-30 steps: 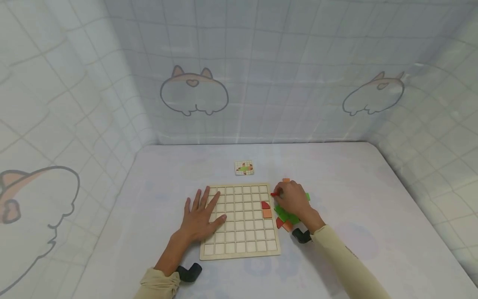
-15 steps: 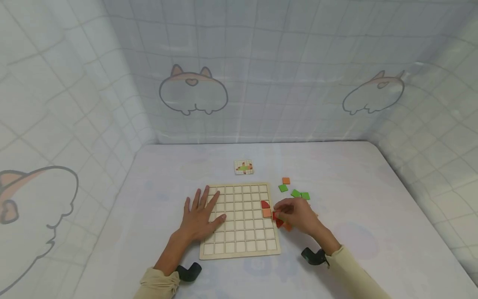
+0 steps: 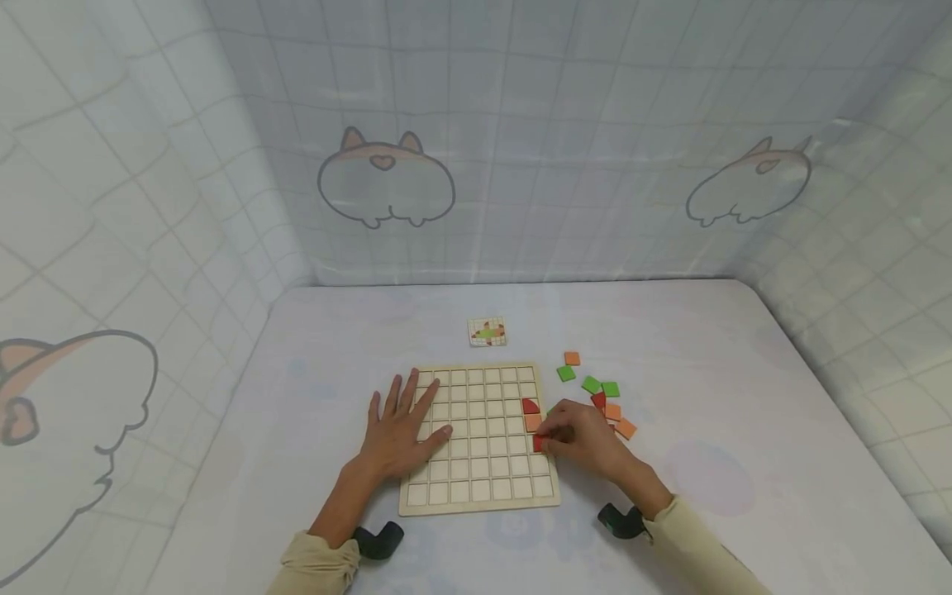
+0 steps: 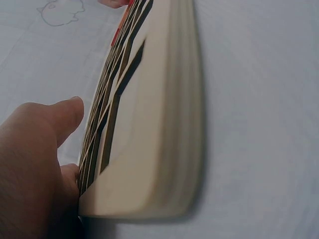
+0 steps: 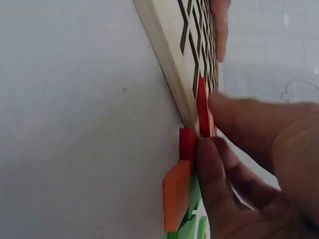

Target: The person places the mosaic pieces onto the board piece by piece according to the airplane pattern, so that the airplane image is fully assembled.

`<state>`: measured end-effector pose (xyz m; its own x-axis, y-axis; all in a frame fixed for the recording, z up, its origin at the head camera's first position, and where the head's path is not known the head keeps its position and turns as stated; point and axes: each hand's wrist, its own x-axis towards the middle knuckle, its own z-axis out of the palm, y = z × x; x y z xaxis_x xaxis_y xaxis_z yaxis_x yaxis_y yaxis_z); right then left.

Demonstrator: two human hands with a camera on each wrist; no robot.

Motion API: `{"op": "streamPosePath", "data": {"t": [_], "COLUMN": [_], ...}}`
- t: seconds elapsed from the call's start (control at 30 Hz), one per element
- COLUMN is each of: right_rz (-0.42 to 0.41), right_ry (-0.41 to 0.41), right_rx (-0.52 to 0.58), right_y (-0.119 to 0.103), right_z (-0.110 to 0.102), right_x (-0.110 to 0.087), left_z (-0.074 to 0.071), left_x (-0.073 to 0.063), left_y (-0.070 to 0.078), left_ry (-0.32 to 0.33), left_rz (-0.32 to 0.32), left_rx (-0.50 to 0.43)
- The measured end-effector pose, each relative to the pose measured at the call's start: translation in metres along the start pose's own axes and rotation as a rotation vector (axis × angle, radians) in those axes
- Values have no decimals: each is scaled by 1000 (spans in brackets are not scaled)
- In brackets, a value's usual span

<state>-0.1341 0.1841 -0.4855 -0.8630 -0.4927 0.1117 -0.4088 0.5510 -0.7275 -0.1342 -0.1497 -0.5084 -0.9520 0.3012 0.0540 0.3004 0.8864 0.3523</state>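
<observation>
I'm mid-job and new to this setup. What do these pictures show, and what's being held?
There is no robot here: a person works bare-handed. The wide picture is from a camera on the head; the two close ones are from cameras on the wrists. On the pale surface lie a gridded wooden board, a small patterned card beyond it, and loose coloured pieces in green, orange and red to its right. The left hand rests spread on the board's left side. The right hand has a red piece in its grip at the board's right side, next to an orange square.
</observation>
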Motion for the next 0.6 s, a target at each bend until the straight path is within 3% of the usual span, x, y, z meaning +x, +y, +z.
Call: {"op": "streamPosePath", "data": {"t": [0.4, 0.6], "right_rz": [-113, -40], "right_ry": [-80, -46], "right_rx": [-145, -128], "right_y": [-3, 1], "right_z": [0, -3], "right_x": [9, 6], "left_z": [1, -1], "left_x": [1, 1], "left_y": [-2, 0], "left_ry": [-37, -23], "left_rz": [-27, -18], "left_rx": [25, 13]}}
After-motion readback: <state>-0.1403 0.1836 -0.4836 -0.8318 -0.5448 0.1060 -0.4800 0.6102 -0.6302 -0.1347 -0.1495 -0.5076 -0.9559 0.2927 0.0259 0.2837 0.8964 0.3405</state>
